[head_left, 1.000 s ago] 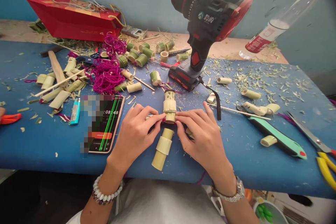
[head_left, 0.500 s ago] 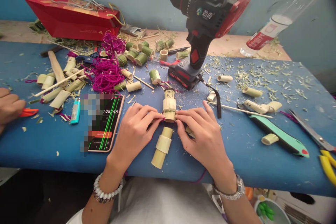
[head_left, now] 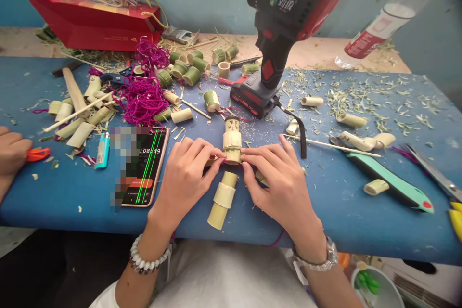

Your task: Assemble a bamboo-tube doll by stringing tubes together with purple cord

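Note:
A small figure of stacked bamboo tube pieces lies on the blue table, with a drawn face on its far end. My left hand pinches at its left side, fingers pressed together on the figure and a thin purple thread. From the right, my right hand pinches the same spot. A second string of bamboo pieces lies between my wrists, pointing toward me.
A black and red cordless drill stands just behind the figure. A phone and lighter lie at left, purple cord and bamboo rings behind. Another person's hand holds an orange tool at far left. A teal-handled knife lies at right.
The other person's hand has come in at the far left by the orange tool. My hands stay pinched on the bamboo figure; the view has tilted slightly downward.

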### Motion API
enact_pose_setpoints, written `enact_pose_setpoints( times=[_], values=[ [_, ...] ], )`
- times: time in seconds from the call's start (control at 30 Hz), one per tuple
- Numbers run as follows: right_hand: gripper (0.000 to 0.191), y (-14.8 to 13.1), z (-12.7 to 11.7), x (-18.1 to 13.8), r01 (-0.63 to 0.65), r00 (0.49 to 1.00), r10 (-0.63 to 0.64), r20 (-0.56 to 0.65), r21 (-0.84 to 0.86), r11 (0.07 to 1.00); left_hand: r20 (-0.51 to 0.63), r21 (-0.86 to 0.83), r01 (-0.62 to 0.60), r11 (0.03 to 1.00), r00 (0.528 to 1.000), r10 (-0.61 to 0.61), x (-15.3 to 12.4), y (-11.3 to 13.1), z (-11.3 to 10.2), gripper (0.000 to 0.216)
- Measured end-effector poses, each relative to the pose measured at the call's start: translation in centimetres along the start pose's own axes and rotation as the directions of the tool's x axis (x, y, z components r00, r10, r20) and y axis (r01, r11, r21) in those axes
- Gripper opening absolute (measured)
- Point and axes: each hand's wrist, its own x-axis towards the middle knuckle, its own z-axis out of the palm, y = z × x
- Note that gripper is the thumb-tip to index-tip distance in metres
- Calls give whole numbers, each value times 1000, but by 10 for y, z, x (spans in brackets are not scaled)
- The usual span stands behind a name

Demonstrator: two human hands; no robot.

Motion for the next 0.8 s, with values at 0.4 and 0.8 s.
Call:
enact_pose_setpoints(
  times=[0.4,0.8],
  values=[
    [7,0,-1,0,-10,1000,10,9,7,1000,29,38,-12,999,1000,11,-1,0,0,7],
    [11,-1,-2,-1,-38,999,37,27,14,999,49,72,-8,997,999,5,0,-1,1,7]
  ],
)
